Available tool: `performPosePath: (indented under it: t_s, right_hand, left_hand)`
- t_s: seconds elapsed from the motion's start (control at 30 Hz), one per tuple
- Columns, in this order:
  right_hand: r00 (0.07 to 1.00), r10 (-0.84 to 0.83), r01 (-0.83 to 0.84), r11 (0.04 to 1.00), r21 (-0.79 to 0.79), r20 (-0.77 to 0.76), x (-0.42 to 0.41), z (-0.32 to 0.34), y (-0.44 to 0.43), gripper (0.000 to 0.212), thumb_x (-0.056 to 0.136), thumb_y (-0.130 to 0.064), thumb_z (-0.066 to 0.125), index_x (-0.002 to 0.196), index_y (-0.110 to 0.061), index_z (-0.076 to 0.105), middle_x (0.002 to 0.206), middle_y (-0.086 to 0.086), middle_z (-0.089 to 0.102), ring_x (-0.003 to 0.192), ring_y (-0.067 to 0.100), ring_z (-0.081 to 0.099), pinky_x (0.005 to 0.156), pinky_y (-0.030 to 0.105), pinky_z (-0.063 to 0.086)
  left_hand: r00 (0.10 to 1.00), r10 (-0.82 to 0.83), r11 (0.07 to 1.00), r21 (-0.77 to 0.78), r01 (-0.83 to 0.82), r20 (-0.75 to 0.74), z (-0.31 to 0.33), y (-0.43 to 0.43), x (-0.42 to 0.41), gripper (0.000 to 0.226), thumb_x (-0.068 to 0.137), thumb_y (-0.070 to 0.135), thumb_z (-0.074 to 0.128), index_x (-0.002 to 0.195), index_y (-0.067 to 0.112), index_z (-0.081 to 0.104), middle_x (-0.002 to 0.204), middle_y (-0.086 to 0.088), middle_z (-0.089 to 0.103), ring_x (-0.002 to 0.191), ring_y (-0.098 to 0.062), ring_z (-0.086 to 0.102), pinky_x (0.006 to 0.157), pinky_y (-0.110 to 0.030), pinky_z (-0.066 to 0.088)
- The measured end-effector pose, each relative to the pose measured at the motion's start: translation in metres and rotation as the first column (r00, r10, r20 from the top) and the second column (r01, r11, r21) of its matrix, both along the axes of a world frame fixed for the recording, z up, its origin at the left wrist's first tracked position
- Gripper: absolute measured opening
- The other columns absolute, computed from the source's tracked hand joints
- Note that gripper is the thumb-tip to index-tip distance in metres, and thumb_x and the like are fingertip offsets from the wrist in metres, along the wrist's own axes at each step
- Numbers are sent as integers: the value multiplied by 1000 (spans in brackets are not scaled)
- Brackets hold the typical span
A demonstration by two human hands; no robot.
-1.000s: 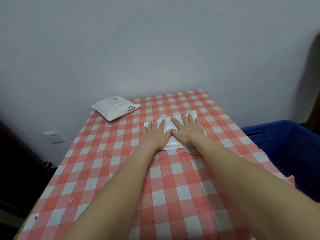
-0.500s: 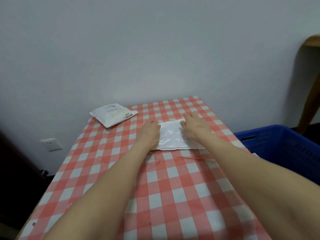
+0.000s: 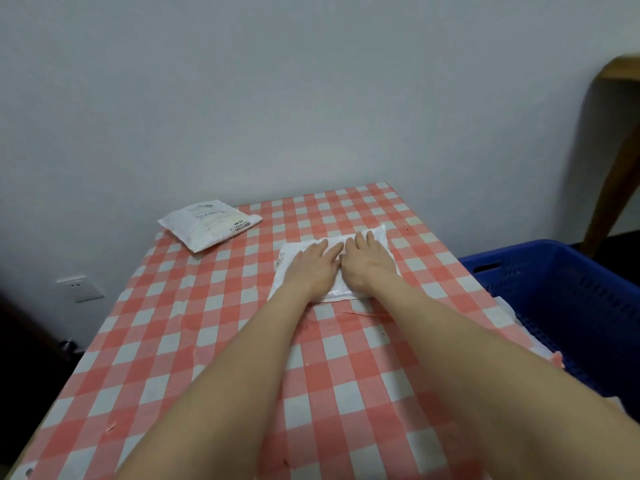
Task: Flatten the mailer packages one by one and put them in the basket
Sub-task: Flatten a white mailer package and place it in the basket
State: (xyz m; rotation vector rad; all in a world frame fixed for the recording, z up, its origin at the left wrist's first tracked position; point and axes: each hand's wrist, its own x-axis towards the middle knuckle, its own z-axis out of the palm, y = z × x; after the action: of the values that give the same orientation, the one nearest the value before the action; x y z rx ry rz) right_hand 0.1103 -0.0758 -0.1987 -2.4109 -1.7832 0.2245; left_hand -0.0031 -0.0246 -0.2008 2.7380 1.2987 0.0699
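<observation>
The flat white plastic mailer package [image 3: 349,292] is being pressed onto the red-and-white checked surface [image 3: 214,341], its long axis running left to right. The left hand [image 3: 311,268] and right hand [image 3: 369,263] are lying side by side on it, fingers [image 3: 367,239] spread flat and gripping nothing. The blue plastic basket [image 3: 568,289] is waiting to the right, nearer the right hand.

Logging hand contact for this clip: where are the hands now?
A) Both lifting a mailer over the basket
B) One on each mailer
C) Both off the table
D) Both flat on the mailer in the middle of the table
D: the left hand and right hand lie palm-down, side by side, on the middle mailer; the other mailer lies untouched.
</observation>
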Motion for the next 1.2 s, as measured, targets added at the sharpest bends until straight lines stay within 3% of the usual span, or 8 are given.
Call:
performPosePath:
  t_s: [0.17, 0.57, 0.67, 0.73, 0.8, 0.93, 1.1, 1.2]
  right_hand:
    - [999, -35, 35, 998, -47, -4, 1, -2, 1, 58, 102, -37, 11, 154, -15, -1, 161, 9, -10, 147, 29, -14, 120, 43, -5]
    - [996, -41, 32, 993, -113, -74, 8, 8, 0, 60, 101, -48, 15, 154, -27, -1, 160, 8, -15, 147, 29, -17, 117, 49, -9]
    - [978, -9, 1, 999, -39, -210, 13, 15, -2, 62, 100, -51, 28, 154, -24, 13, 161, 10, -3, 148, 31, -3, 118, 50, 4]
    - [952, -100, 145, 980, 138, -288, 17, 22, -8, 56, 100, -42, 39, 150, -21, 26, 158, 9, 14, 143, 31, 22, 113, 47, 27]
    - [940, -251, 303, 926, 223, -232, 22, 29, -14, 48, 99, -33, 44, 144, -18, 35, 148, 9, 29, 133, 28, 36, 102, 42, 40]
    - [892, -400, 415, 909, 34, -213, 27, 29, -23, 54, 96, -41, 49, 141, -12, 38, 145, 13, 37, 130, 32, 40, 98, 43, 42]
    - [896, -334, 376, 922, 97, -294, 12, 26, -21, 46, 91, -12, 56, 135, -14, 42, 132, 11, 50, 117, 31, 51, 90, 42, 48]
    - [932, -304, 333, 933, 135, -196, 3, 29, -22, 51, 91, -9, 54, 139, -15, 38, 137, 12, 42, 123, 30, 42, 93, 39, 43]
  left_hand:
    - [997, 72, 997, 17, -71, -22, -2, -7, -1, 52, 103, 34, 15, 153, 25, 4, 160, -5, 6, 147, -18, 5, 120, -43, 4]
    - [993, 110, 985, -129, -114, -37, 8, -5, -3, 54, 103, 40, 15, 153, 26, 1, 161, -2, -5, 148, -18, -5, 119, -44, -3]
    - [965, 159, 972, -206, -115, 210, 18, -3, -14, 52, 103, 36, 29, 151, 21, 20, 159, -4, 17, 146, -22, 17, 118, -41, 15]
    - [865, 325, 946, -134, -296, 383, 23, -4, -25, 47, 101, 30, 37, 146, 17, 32, 151, -6, 33, 137, -25, 34, 109, -41, 31]
    - [804, 469, 878, -97, -468, 367, 28, -4, -36, 46, 98, 26, 39, 143, 16, 34, 146, -8, 36, 132, -28, 37, 103, -42, 36]
    - [804, 552, 833, -195, -518, 220, 33, -2, -50, 46, 97, 25, 39, 142, 14, 33, 139, -8, 47, 122, -29, 48, 92, -39, 42]
    - [795, 556, 831, -147, -536, 242, 32, -8, -71, 47, 93, 11, 41, 140, 18, 36, 132, -5, 53, 115, -28, 54, 82, -35, 44]
    - [787, 583, 812, -104, -574, 201, 33, -10, -83, 50, 92, 12, 43, 141, 16, 34, 139, -7, 44, 122, -28, 48, 87, -36, 43]
